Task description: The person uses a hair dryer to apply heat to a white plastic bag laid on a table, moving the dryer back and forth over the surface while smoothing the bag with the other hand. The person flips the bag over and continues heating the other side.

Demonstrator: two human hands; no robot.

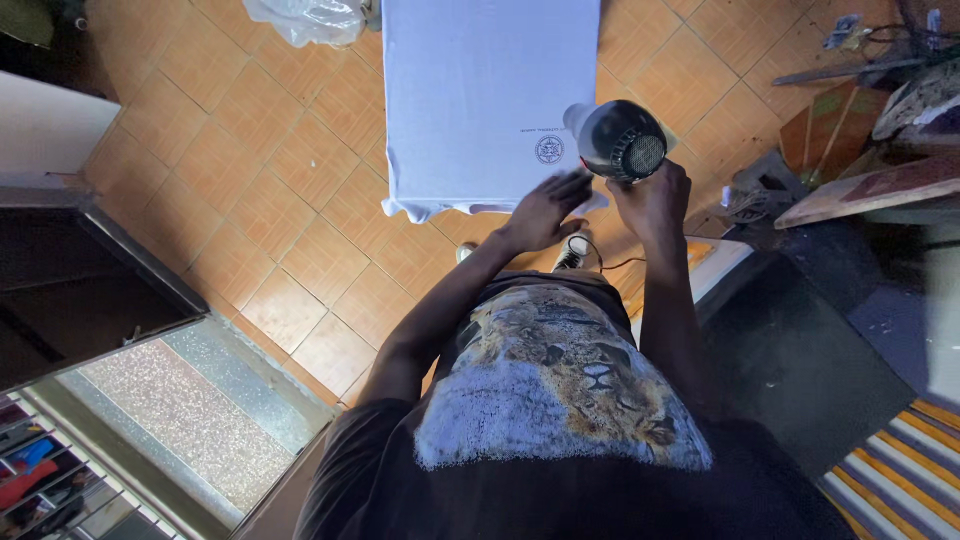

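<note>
A white T-shirt (480,90) with a small round dark print near its corner lies stretched flat over a board above the tiled floor. My left hand (545,210) rests palm down on the shirt's near edge, fingers spread. My right hand (655,195) grips the handle of a black hair dryer (622,140), whose round grille faces me. The dryer's nozzle points at the shirt's right edge beside the print. A thin cord runs down from the dryer past my body.
Orange floor tiles (250,170) surround the board. A crumpled plastic bag (305,18) lies at the top. Wooden boards and clutter (860,150) stand at the right. A dark surface (800,350) and a striped mat (900,470) are lower right; a doorway step (190,410) lower left.
</note>
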